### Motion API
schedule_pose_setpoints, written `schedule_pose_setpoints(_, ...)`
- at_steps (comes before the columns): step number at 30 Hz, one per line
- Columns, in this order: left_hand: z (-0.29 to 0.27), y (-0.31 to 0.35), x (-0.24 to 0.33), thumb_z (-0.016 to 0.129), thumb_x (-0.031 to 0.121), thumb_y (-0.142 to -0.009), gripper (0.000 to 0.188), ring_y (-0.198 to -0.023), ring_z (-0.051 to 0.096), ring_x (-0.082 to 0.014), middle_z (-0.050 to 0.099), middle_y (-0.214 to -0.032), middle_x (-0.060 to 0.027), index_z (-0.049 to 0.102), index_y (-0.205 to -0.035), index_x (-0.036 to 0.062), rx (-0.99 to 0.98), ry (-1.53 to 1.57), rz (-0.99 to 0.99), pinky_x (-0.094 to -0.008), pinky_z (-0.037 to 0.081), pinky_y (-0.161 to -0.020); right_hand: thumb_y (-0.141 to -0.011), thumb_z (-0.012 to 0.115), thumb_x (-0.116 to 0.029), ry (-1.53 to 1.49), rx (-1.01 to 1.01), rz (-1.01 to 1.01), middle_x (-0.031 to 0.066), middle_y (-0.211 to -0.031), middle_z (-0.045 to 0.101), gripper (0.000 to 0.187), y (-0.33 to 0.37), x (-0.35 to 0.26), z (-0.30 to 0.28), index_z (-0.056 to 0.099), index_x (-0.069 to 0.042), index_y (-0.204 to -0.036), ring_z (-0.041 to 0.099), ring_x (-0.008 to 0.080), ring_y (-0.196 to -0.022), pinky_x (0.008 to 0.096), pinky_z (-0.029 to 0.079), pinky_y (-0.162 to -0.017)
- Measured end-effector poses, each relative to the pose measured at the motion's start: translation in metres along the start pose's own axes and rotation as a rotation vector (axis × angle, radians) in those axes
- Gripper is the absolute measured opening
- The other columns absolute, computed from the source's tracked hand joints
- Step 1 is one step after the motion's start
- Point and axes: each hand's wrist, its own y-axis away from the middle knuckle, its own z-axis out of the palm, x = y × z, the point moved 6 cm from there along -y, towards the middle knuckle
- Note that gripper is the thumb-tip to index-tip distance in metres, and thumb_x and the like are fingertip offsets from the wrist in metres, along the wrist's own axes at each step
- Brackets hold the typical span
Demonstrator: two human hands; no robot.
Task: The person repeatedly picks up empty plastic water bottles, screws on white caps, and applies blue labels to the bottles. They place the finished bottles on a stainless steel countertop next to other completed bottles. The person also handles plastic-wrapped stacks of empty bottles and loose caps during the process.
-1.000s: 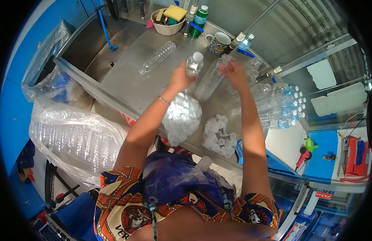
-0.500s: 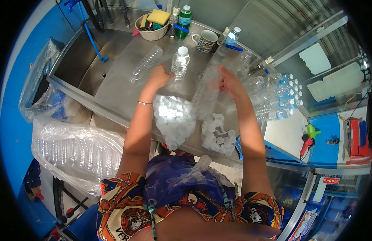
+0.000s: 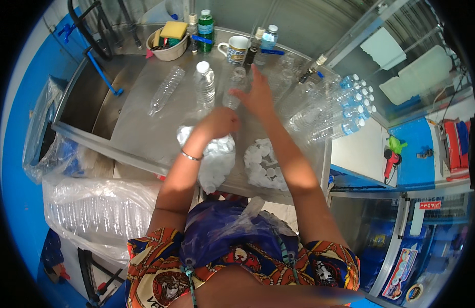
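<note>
My left hand (image 3: pixel 220 123) is closed, fingers curled, above a clear plastic bag of white bottle caps (image 3: pixel 217 161); whatever it may hold is hidden. My right hand (image 3: pixel 255 95) has thumb and fingers spread beside an uncapped clear plastic bottle (image 3: pixel 234 86) that stands on the steel counter (image 3: pixel 132 120). To its left, a clear bottle with a white cap (image 3: pixel 205 84) stands upright. Farther left an empty clear bottle (image 3: pixel 166 92) lies on its side. A second bag of white caps (image 3: pixel 264 163) rests near the counter's front edge, below my right forearm.
Several capped bottles (image 3: pixel 350 102) are grouped at right, with more clear bottles behind my right hand. A basket of sponges (image 3: pixel 171 50), a green bottle (image 3: pixel 206 33) and a mug (image 3: pixel 236 50) line the back. A sink (image 3: pixel 94 97) is at left; bagged bottles (image 3: pixel 94 208) lie below.
My right hand has moved left and let go of the clear bottle, which now stands on the counter. My left hand has moved from beside the capped bottle to the cap bag.
</note>
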Motion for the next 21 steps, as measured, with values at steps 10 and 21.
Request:
schedule_pose_setpoints(10,0.198,-0.111,0.063,0.071,0.025,-0.080,0.062,-0.114,0.054,-0.0396,0.054,-0.126,-0.0237,0.047,-0.130,-0.0024,0.159,0.099,0.254,-0.0424,0.045,-0.094,-0.077,0.071,-0.016,0.272,-0.032,0.454,0.0278,-0.124,0.047,0.080,0.005,0.083,-0.101,0.029,-0.007,-0.145,0.055,0.0433,-0.112,0.0469,0.047,-0.091)
schedule_pose_setpoints(21,0.188,-0.118,0.068,0.072,0.019,-0.079,0.072,-0.115,0.051,-0.0400,0.048,-0.129,-0.0258,0.036,-0.135,-0.0072,0.417,0.321,0.270,-0.0443,0.043,-0.096,-0.070,0.081,-0.012,0.120,0.137,0.199,0.0131,-0.118,0.057,0.061,0.083,-0.021,-0.273,0.054,-0.004,-0.124,0.063,0.0255,-0.101,0.0351,0.053,-0.077)
